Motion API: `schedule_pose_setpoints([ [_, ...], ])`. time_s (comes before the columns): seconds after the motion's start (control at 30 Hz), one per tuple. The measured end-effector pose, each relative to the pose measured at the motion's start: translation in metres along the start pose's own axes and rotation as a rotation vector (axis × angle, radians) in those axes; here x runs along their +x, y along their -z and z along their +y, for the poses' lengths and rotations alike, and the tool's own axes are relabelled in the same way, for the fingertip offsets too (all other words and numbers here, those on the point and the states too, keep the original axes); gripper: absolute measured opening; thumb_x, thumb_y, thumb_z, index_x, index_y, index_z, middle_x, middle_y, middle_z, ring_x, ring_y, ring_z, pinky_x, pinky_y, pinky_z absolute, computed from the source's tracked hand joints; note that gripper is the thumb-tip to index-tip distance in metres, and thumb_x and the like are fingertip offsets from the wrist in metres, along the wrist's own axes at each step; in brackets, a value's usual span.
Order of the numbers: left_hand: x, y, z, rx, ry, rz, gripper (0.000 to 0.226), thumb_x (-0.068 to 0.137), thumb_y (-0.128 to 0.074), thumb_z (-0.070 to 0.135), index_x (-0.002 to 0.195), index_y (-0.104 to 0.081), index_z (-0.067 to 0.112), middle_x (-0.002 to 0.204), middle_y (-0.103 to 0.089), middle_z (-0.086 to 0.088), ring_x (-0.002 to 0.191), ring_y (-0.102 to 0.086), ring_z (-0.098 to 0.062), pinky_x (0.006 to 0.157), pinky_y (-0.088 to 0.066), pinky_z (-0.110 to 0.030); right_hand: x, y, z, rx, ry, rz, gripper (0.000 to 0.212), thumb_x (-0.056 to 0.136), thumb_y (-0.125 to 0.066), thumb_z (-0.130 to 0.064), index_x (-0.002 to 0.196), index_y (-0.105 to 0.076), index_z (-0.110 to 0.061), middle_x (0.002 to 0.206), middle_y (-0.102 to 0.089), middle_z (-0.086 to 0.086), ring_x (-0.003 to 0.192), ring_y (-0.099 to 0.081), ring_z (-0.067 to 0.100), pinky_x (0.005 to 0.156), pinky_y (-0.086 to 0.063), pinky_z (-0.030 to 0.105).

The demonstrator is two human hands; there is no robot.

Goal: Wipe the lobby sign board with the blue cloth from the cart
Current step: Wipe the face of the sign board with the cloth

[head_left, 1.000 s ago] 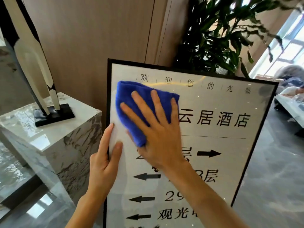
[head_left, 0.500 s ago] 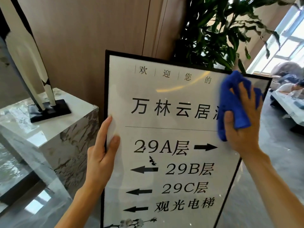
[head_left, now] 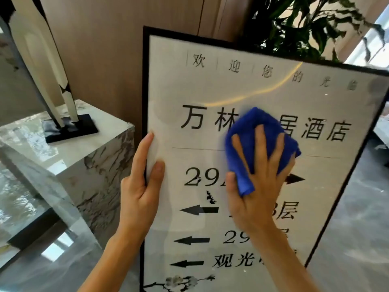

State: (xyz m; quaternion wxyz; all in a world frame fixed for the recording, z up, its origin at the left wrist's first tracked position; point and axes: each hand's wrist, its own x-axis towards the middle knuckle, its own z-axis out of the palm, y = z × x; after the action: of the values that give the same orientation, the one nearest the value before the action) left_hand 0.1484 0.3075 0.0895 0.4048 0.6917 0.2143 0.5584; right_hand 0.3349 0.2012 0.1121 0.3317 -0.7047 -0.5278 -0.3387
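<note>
- Right hand presses the blue cloth flat on the sign board, fingers spread.
- Left hand grips the board's left edge, thumb in front.

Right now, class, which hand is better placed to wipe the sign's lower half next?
Right. The right hand presses the cloth flat on the sign; the left hand grips its left edge, steadying it.

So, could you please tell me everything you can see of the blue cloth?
The blue cloth is a bright royal-blue, soft-looking fabric, perhaps microfibre, bunched into a thick folded pad. It sits against the glossy face of the sign board, around its middle, covering part of the large heading. The right hand presses it there with spread, straight fingers; a folded corner sticks out beside the thumb.
</note>
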Motion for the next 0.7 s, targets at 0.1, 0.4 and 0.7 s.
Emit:
schedule_pose_setpoints([
  [0.1,-0.002,0.0,-0.002,-0.01,-0.006,-0.016,0.054,0.105,-0.043,0.028,0.145,-0.026,0.059,0.117,-0.055,0.05,0.093,-0.062,0.02,0.07,-0.051,-0.002,-0.028,-0.018,-0.045,-0.007,0.039,-0.058,0.057,0.106,-0.025,-0.055,0.16,-0.015,-0.04,0.171,-0.004,-0.006,0.157,-0.001,0.039,0.121,0.002,0.069],
  [0.4,0.003,-0.002,-0.008,-0.043,-0.016,0.001,0.053,0.107,-0.044,0.016,0.149,-0.03,0.045,0.141,-0.042,0.046,0.128,-0.042,0.021,0.096,-0.036,0.001,-0.079,-0.027,-0.043,-0.098,0.328,-0.176,0.067,0.1,-0.048,-0.049,0.16,-0.023,-0.032,0.171,-0.011,-0.008,0.158,-0.012,0.025,0.124,-0.005,0.059],
  [0.7,0.003,-0.002,-0.017,-0.024,0.083,0.081,0.046,0.101,-0.049,0.05,0.145,-0.037,0.055,0.141,-0.046,0.039,0.124,-0.053,0.01,0.095,-0.051,-0.017,-0.055,0.021,0.094,-0.121,0.251,-0.146,0.064,0.103,-0.048,-0.041,0.16,-0.023,-0.03,0.171,-0.014,-0.007,0.157,-0.015,0.029,0.124,-0.007,0.06],
])
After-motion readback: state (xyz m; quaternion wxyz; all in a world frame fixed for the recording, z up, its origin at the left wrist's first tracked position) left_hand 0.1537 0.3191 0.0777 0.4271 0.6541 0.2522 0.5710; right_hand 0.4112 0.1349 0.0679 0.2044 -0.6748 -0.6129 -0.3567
